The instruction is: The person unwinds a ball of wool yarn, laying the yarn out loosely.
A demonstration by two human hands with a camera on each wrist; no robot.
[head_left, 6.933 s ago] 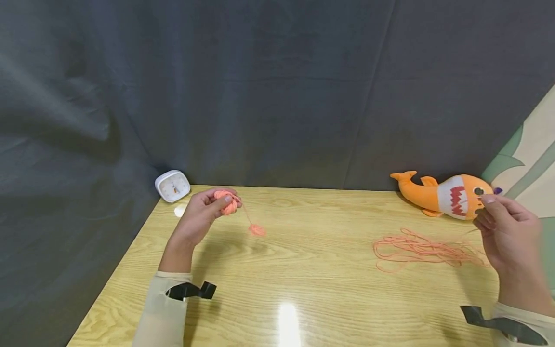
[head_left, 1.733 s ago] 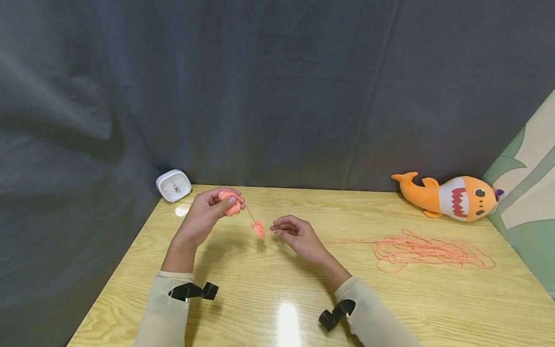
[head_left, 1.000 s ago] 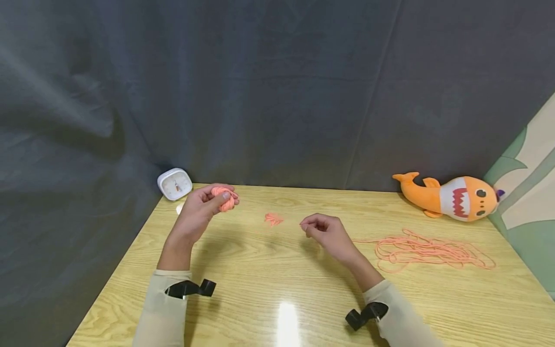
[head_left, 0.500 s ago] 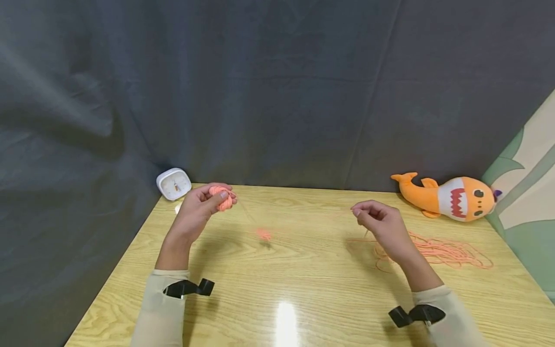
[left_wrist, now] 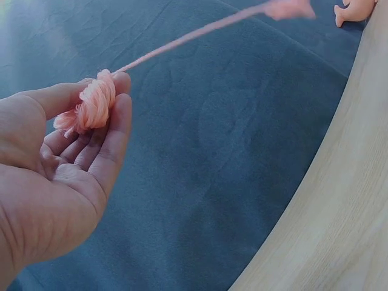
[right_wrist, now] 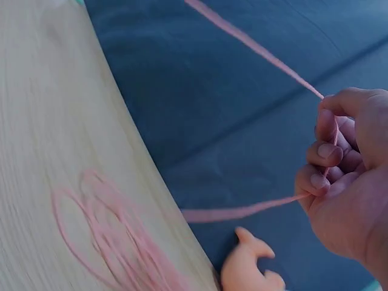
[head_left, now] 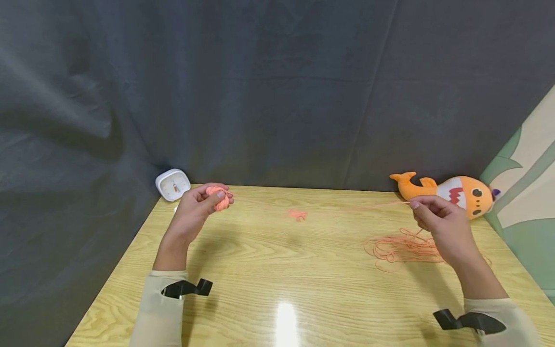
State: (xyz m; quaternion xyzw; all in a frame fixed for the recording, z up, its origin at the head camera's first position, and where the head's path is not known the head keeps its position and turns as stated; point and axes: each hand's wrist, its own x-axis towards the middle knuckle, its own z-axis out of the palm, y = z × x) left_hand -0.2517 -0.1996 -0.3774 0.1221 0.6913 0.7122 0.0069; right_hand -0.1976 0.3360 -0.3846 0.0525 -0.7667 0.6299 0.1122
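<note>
My left hand (head_left: 191, 217) grips a small wound bundle of coral yarn (head_left: 223, 203) between thumb and fingers, above the back left of the table. In the left wrist view a taut strand (left_wrist: 188, 37) runs from the bundle (left_wrist: 97, 102) to a small yarn tangle. That tangle (head_left: 297, 215) hangs above the table between my hands, somewhat blurred. My right hand (head_left: 448, 231), raised at the right, pinches the strand between thumb and forefinger. In the right wrist view, the yarn passes across the curled fingers (right_wrist: 327, 151) and leaves the hand below. Loose yarn loops (head_left: 399, 248) lie under it, partly hidden.
An orange plush shark (head_left: 414, 192) lies at the back right, partly behind my right hand. A white clock (head_left: 173, 185) stands at the back left corner. Dark cloth (head_left: 277, 96) hangs behind the wooden table (head_left: 260, 279); a patterned panel (head_left: 529, 193) borders the right.
From near the middle, my right hand has moved right with the strand, which now stretches out. The small tangle has swung and shifted right. My left hand keeps its hold, moving slightly left.
</note>
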